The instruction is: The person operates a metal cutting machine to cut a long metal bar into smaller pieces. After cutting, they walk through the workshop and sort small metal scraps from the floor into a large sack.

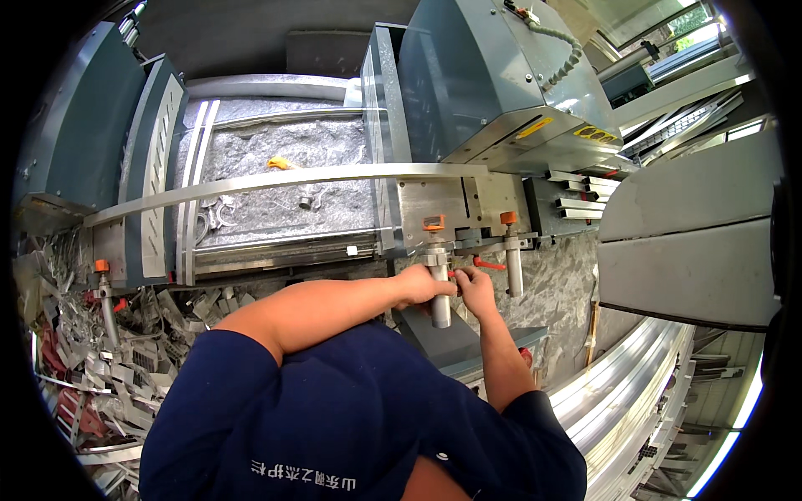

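My left hand point(420, 286) is wrapped round a silver clamp cylinder point(440, 312) at the front edge of the cutting machine. An orange pad point(433, 222) tops this clamp. Right beside it, my right hand point(477, 292) is closed with its fingertips pinched near the cylinder; what they hold is too small to make out. A second clamp cylinder point(514, 274) with an orange tip stands to the right, and a red lever point(489, 264) sits between the two. Behind the clamps, a long flat metal bar point(292, 177) spans the machine from the left head to the right steel plate point(422, 199).
Large grey-green machine housings point(455, 83) rise at the back, left and right. Metal shavings point(284, 142) cover the bed, where a yellow-orange tool point(282, 164) lies. Offcuts point(150, 351) heap at left. Long aluminium profiles point(618, 376) lie at right, below a grey panel point(689, 234).
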Available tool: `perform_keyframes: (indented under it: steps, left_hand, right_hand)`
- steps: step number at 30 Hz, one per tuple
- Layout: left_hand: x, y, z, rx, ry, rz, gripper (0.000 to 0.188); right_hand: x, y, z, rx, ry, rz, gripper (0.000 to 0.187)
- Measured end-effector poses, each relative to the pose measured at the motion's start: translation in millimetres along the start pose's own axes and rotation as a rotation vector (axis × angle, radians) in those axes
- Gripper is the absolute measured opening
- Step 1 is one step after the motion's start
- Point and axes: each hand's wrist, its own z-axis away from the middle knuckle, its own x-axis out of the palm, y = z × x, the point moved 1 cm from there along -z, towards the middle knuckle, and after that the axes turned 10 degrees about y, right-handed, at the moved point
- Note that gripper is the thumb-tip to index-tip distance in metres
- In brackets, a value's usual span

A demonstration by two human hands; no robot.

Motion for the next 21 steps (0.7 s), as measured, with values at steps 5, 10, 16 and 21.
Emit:
perform_keyframes:
  steps: [5,10,16,21]
  left_hand:
    - [-12,-23,-1,-0.092,0.044,0.041,0.044]
    - [-3,-17,-2,0.052,0.111,-0.011,0.042]
    - [1,3,13,0.19,0.169,0.008,0.04]
    - [19,19,2,0.093,0.056,-0.015,0.048]
  right_hand:
    - [2,2,0,-0.019,-0.011,-0.022,0.026]
    - [3,18,-5,0.047,0.032,-0.113,0.027]
    - [5,-3,8,-0.021,0.037,0.002,0.028]
    - [3,22,5,0.123,0.195,-0.263,0.034]
